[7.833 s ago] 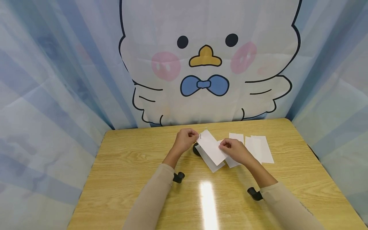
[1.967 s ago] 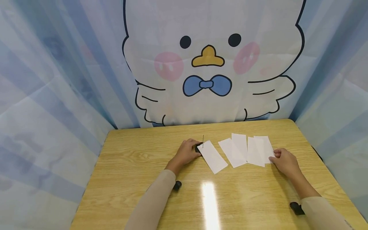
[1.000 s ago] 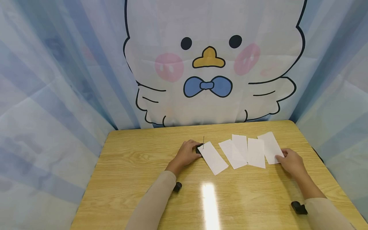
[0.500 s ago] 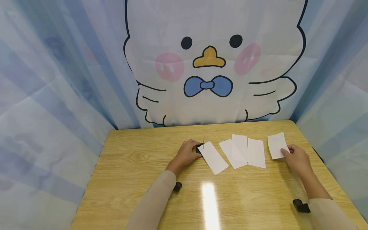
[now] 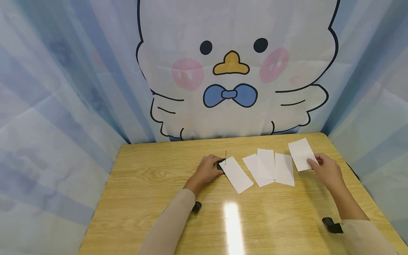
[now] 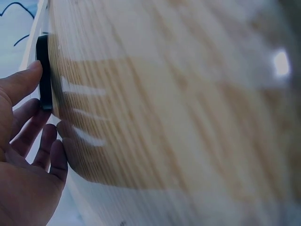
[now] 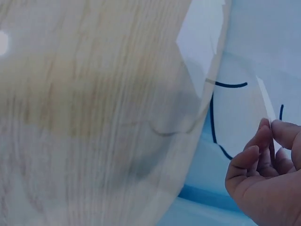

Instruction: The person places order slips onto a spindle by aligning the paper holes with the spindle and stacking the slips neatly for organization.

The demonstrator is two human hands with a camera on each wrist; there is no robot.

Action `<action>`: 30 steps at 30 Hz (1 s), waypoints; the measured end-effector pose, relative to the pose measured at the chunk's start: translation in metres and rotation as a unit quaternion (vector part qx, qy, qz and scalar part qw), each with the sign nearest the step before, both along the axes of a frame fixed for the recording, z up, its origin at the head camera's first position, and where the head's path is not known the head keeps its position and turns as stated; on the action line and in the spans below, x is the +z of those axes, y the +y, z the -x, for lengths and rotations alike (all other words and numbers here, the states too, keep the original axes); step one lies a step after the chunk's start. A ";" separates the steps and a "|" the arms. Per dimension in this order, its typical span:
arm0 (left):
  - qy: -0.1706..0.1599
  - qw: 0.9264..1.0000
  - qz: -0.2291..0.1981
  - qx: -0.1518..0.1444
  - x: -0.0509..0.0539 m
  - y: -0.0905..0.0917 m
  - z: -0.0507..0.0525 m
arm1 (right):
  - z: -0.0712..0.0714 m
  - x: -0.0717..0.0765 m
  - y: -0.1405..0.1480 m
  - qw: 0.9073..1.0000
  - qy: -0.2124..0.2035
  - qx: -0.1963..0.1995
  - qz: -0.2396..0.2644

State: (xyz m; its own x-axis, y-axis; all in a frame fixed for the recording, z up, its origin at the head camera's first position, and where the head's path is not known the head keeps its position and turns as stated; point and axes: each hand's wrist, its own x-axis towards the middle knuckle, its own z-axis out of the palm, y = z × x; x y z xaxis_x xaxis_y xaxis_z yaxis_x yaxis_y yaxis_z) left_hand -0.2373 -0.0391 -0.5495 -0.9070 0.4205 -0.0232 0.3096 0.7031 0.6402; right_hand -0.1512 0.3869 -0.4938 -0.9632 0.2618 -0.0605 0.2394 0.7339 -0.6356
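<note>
In the head view my left hand (image 5: 205, 170) holds the black base (image 5: 220, 165) of a bill spike, a thin upright metal pin (image 5: 226, 156). A white paper slip (image 5: 237, 177) is pierced near its top corner by the pin and slants down to the right. The left wrist view shows thumb and fingers at the edge of the dark base (image 6: 43, 70). On the right, my right hand (image 5: 329, 173) pinches another paper slip (image 5: 300, 154) by its lower right edge, raised off the table. The right wrist view shows that slip edge-on (image 7: 265, 101), between thumb and fingers.
Between the hands lie several white slips: two overlapping ones (image 5: 266, 161) and a separate one (image 5: 284, 170). The wooden table (image 5: 153, 191) ends at a printed curtain (image 5: 178, 117) behind; curtains also hang on both sides. A light reflection crosses the table's front.
Earlier, both hands held a slip at the pin. Since then my right hand has drawn the rightmost slip off the row, lifted it, and lately moved it up and slightly left. The left hand stays still.
</note>
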 end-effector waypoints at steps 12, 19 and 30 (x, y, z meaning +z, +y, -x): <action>0.001 1.000 0.011 -0.001 0.004 0.001 0.000 | 0.003 0.025 -0.020 0.999 0.031 0.025 0.006; -0.013 1.000 0.017 0.004 0.007 0.000 -0.001 | 0.004 0.039 -0.035 0.998 0.050 0.045 0.001; -0.046 0.997 -0.051 0.021 0.032 -0.009 -0.003 | 0.007 0.055 -0.060 0.996 0.065 0.060 -0.001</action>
